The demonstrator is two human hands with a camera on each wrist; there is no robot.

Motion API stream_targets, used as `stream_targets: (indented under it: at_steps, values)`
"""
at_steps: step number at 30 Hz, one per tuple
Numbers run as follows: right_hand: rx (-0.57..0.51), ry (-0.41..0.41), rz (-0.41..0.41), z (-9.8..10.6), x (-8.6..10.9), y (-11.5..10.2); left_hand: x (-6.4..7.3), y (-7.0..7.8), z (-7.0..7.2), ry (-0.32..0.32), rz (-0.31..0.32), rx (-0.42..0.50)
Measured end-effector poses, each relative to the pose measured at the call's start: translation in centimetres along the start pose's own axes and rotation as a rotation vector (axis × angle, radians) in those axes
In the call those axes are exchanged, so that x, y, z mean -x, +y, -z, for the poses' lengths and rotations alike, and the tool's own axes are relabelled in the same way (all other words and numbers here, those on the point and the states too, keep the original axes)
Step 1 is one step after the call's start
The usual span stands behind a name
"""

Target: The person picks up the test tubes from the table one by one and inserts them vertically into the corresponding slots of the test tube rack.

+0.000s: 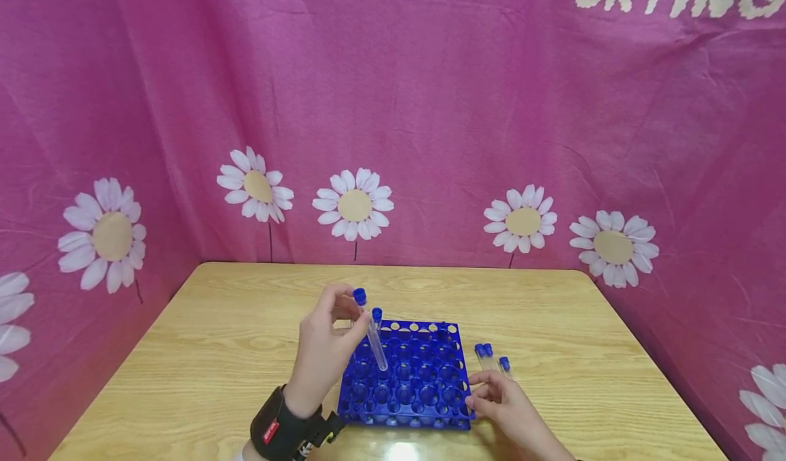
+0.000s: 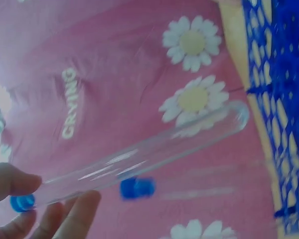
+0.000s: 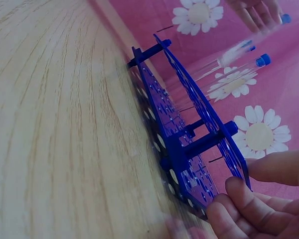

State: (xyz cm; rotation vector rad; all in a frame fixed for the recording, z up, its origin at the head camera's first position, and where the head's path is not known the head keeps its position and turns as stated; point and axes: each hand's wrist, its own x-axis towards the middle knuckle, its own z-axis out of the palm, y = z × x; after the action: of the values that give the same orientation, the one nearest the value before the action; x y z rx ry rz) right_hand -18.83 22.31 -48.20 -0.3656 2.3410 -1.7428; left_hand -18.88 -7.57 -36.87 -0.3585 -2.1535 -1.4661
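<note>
My left hand pinches a clear test tube near its blue cap, with thumb on one side and fingertips on the other. The tube slants over the blue test tube rack, its rounded bottom apart from the rack in the left wrist view. Another capped tube, with a blue cap, stands at the rack's far left part. At the rack's right front corner, my right hand grips the edge of the upper plate, thumb on top and fingers below in the right wrist view.
Several blue-capped tubes lie on the wooden table right of the rack, partly hidden behind my right hand. A pink cloth with daisies hangs behind the table and along both sides.
</note>
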Motion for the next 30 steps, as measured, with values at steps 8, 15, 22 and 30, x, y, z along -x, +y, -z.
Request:
stream_targets:
  at_steps: [8, 15, 22, 30]
  values:
    - [-0.003, 0.008, -0.013, 0.0, 0.0, 0.0, 0.8, -0.1, -2.9, -0.007, -0.088, -0.030]
    - [0.004, 0.007, -0.005, 0.0, 0.0, 0.0, 1.3, -1.1, -4.2, -0.016, -0.124, -0.207]
    - [0.001, 0.000, -0.009, 0.0, 0.0, -0.2, 1.5, -2.3, -5.0, 0.026, -0.192, -0.291]
    - [0.014, -0.009, -0.003, 0.1, 0.0, -0.2, 1.7, -3.4, -5.7, 0.024, -0.237, -0.380]
